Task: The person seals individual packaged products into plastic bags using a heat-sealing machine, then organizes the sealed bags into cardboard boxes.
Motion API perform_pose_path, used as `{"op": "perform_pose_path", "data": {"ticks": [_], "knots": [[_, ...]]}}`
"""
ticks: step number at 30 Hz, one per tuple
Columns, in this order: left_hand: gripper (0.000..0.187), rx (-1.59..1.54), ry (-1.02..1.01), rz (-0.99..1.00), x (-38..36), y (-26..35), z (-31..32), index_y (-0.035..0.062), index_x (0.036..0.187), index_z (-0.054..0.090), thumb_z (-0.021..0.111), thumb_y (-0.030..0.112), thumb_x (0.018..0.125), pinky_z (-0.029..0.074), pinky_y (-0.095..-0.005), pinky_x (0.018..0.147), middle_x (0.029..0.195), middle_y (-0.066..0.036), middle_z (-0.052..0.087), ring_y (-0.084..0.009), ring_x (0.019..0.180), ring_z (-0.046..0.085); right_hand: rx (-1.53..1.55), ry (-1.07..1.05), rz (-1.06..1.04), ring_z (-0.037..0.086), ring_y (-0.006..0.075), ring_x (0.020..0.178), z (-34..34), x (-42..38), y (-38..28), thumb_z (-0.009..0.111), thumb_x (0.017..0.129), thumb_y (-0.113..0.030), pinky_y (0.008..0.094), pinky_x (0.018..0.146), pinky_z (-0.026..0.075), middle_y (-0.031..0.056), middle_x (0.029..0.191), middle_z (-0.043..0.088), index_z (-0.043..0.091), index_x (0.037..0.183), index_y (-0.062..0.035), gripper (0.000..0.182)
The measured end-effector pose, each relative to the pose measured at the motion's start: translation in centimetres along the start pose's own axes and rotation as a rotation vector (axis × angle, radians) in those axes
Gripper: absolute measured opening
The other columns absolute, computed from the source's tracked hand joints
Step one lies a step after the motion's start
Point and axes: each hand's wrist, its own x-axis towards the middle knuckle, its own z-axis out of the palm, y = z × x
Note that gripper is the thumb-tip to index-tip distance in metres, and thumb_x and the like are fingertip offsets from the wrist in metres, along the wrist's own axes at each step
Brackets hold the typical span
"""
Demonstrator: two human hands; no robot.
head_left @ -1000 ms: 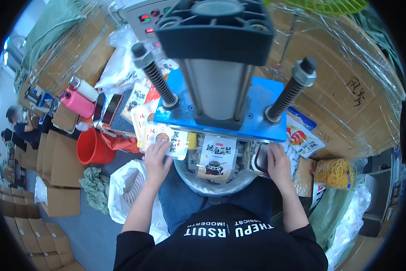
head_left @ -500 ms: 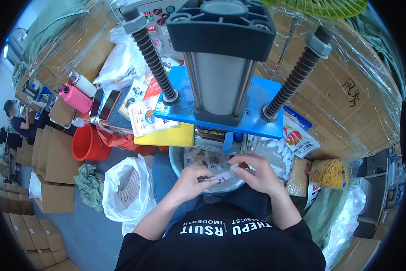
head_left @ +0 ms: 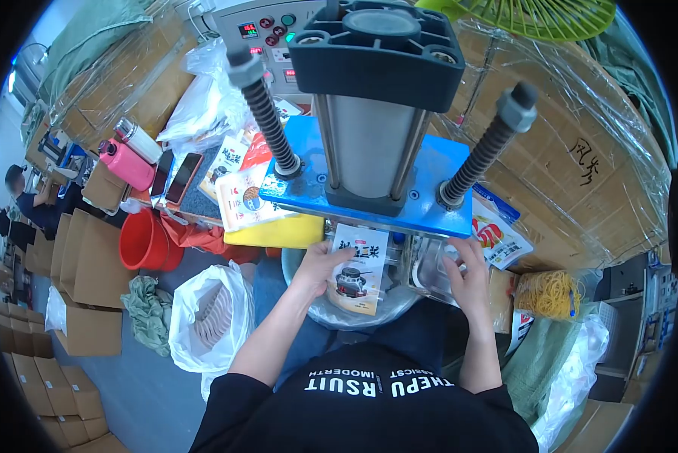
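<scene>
My left hand [head_left: 322, 266] pinches the left edge of a printed packaging pouch [head_left: 363, 260], white and beige with dark lettering and a picture of a machine. The pouch hangs in front of the press, its printed face toward me. Over to the right, my right hand [head_left: 468, 278] is at the side of a clear plastic box [head_left: 428, 266], its fingers apart and curved at the box's edge. Above both hands is the press, with a blue plate [head_left: 369, 181], a cylinder [head_left: 365, 143] and two spring-wrapped rods. A bowl lined with clear plastic [head_left: 339, 317] lies under the pouch.
A yellow block [head_left: 278, 232] and more printed pouches [head_left: 241, 198] lie left of the press. At left stand a red bucket [head_left: 149, 240] and a white bag-lined bin [head_left: 192, 340]. Yellow rubber bands [head_left: 544, 293] sit at right. A person [head_left: 33, 198] is far left.
The pouch has come up flat into view in my left hand. My right hand has parted from my left and moved right to the clear box.
</scene>
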Motion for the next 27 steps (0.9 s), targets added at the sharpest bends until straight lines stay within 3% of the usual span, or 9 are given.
{"op": "perform_pose_path", "data": {"ticks": [4, 7, 9, 10, 13, 15, 20, 23, 27], "knots": [[0.021, 0.001, 0.011, -0.005, 0.2, -0.3, -0.3, -0.0055, 0.098, 0.067, 0.07, 0.009, 0.084, 0.053, -0.029, 0.071, 0.095, -0.013, 0.07, -0.0165, 0.078, 0.067, -0.302, -0.001, 0.001, 0.061, 0.0327, 0.084, 2.2, -0.7, 3.9, 0.064, 0.083, -0.007, 0.0384, 0.07, 0.05, 0.0147, 0.106, 0.057, 0.063, 0.102, -0.002, 0.019], [0.022, 0.79, 0.083, 0.05, -0.8, 3.9, -1.1, 0.0013, 0.096, 0.068, 0.069, 0.021, 0.086, 0.046, -0.0273, 0.061, 0.082, -0.009, 0.07, -0.0164, 0.063, 0.062, -0.216, 0.03, -0.03, 0.06, 0.0385, 0.084, 2.4, 0.2, 3.7, 0.062, 0.084, -0.005, 0.0408, 0.071, 0.049, 0.0172, 0.098, 0.059, 0.063, 0.096, -0.001, 0.013], [0.028, 1.16, 0.452, 0.617, -0.9, 5.9, -3.9, 0.0041, 0.104, 0.066, 0.069, 0.023, 0.084, 0.049, -0.0342, 0.071, 0.092, -0.014, 0.068, -0.0269, 0.079, 0.064, -0.202, 0.057, -0.116, 0.063, 0.0322, 0.076, 2.3, 0.6, 4.3, 0.058, 0.087, -0.003, 0.037, 0.067, 0.05, 0.0167, 0.09, 0.061, 0.062, 0.1, 0.0001, 0.014], [0.038, 1.286, 0.563, 1.008, -0.7, 7.1, -5.2, 0.007, 0.114, 0.063, 0.07, 0.023, 0.08, 0.045, -0.0416, 0.088, 0.113, -0.016, 0.062, -0.0336, 0.104, 0.058, -0.085, 0.062, -0.032, 0.062, 0.0329, 0.074, 2.1, 0.5, 4.3, 0.056, 0.088, -0.002, 0.0375, 0.066, 0.051, 0.0166, 0.091, 0.06, 0.062, 0.101, 0.0002, 0.014], [0.04, 1.786, 0.502, 1.025, -2.2, 3.3, -8.4, 0.0107, 0.117, 0.061, 0.068, 0.013, 0.078, 0.04, -0.0448, 0.098, 0.125, -0.017, 0.056, -0.0329, 0.121, 0.049, 0.187, 0.044, 0.191, 0.063, 0.023, 0.068, 2.0, 0.1, 4.3, 0.05, 0.092, 0.0, 0.0289, 0.065, 0.053, 0.0127, 0.089, 0.063, 0.062, 0.107, 0.0011, 0.019], [0.041, 1.588, 0.402, 1.039, -3.3, 3.0, -9.1, 0.0091, 0.114, 0.062, 0.07, 0.007, 0.074, 0.041, -0.0441, 0.096, 0.12, -0.013, 0.061, -0.0327, 0.116, 0.053, 0.381, 0.056, 0.164, 0.06, 0.0097, 0.07, 2.4, -0.4, 5.2, 0.053, 0.095, -0.006, 0.0232, 0.06, 0.049, 0.0038, 0.078, 0.059, 0.062, 0.107, -0.0008, 0.017], [0.015, 1.411, 0.47, 1.025, -1.7, 5.2, -9.2, 0.0039, 0.089, 0.067, 0.067, 0.002, 0.074, 0.046, -0.0389, 0.073, 0.084, -0.011, 0.06, -0.03, 0.081, 0.057, 0.685, -0.044, 0.294, 0.061, 0.0099, 0.07, 2.9, -0.6, 2.3, 0.053, 0.095, -0.007, 0.0232, 0.062, 0.052, 0.0038, 0.079, 0.059, 0.061, 0.108, -0.0014, 0.016], [0.021, 1.296, 0.535, 0.992, -1.4, 4.8, -8.5, 0.0028, 0.09, 0.066, 0.068, 0.003, 0.069, 0.045, -0.0391, 0.074, 0.085, -0.011, 0.062, -0.0304, 0.084, 0.057, 0.966, -0.134, 0.39, 0.063, 0.012, 0.066, 3.1, -1.3, 0.7, 0.055, 0.093, -0.006, 0.0249, 0.058, 0.052, 0.0054, 0.08, 0.061, 0.057, 0.11, -0.0009, 0.018], [0.025, 1.128, 0.324, 0.838, -6.1, 3.2, -3.2, 0.0008, 0.09, 0.066, 0.065, -0.002, 0.065, 0.046, -0.0366, 0.073, 0.086, -0.011, 0.064, -0.03, 0.082, 0.057, 0.732, -0.314, 0.277, 0.06, 0.0134, 0.074, 2.8, -1.7, -1.2, 0.062, 0.089, -0.004, 0.0245, 0.063, 0.049, 0.0066, 0.088, 0.062, 0.058, 0.112, -0.0013, 0.024]]}}
